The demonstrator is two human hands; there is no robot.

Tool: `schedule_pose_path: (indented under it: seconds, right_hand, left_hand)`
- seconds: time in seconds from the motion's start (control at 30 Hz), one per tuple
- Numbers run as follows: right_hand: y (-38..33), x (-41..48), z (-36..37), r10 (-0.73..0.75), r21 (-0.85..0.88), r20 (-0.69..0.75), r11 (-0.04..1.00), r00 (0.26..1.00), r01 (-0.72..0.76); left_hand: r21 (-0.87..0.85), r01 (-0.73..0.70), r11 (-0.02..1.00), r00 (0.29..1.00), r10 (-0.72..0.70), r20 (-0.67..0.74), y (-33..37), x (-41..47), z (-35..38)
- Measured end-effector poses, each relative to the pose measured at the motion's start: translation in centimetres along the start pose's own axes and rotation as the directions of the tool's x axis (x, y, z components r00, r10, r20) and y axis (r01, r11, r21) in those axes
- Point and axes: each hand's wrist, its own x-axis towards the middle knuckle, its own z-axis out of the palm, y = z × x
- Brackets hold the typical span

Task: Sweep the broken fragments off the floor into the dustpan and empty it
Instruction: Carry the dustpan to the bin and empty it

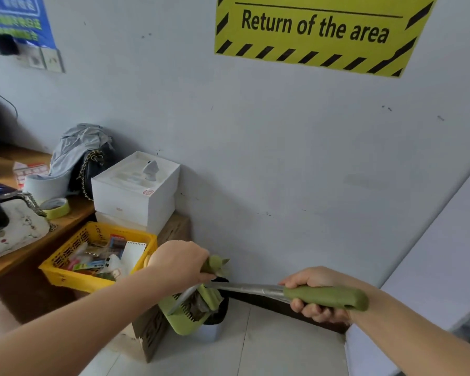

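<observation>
Against the grey wall, a small bin (215, 325) stood on the floor. Left hand (178, 263) gripped the tilted dustpan (183, 318) handle, apparently tipping fragments in; right hand (314, 295) clasped the broom handle (326, 297).

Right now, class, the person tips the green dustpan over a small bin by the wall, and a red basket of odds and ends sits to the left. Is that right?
One thing is wrong: the basket is yellow, not red. The head view shows it left of the green dustpan, which is tipped over the small bin by the wall.
</observation>
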Motion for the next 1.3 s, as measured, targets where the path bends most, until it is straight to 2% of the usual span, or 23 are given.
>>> schedule_pose_path:
  seconds: [0.13, 0.33, 0.7, 1.1, 1.3]
  right_hand:
    - [0.6, 1.7, -3.7, 0.036, 0.007, 0.086, 0.999, 0.996, -0.037]
    - [1.4, 3.0, -8.0, 0.017, 0.051, 0.120, 0.998, 0.993, -0.024]
    - [2.1, 5.6, -12.0, -0.031, 0.074, 0.075, 0.997, 0.997, 0.026]
    - [1.0, 7.3, -12.7, -0.033, 0.101, 0.075, 0.995, 0.997, 0.025]
    - [1.3, 8.1, -13.8, -0.047, 0.068, 0.075, 0.997, 0.996, 0.042]
  left_hand:
    - [0.058, -0.020, 0.998, 1.000, 0.020, 0.003, 4.0, 1.9, 0.2]
    - [0.045, -0.077, 0.996, 0.996, 0.075, 0.045, 8.4, 3.6, 1.0]
    - [0.052, -0.162, 0.985, 0.970, 0.149, 0.192, 13.2, 6.8, 2.8]
    - [0.024, -0.375, 0.927, 0.884, 0.350, 0.310, 15.4, 9.9, 5.3]
    - [0.040, -0.411, 0.911, 0.847, 0.365, 0.387, 16.5, 10.5, 4.8]
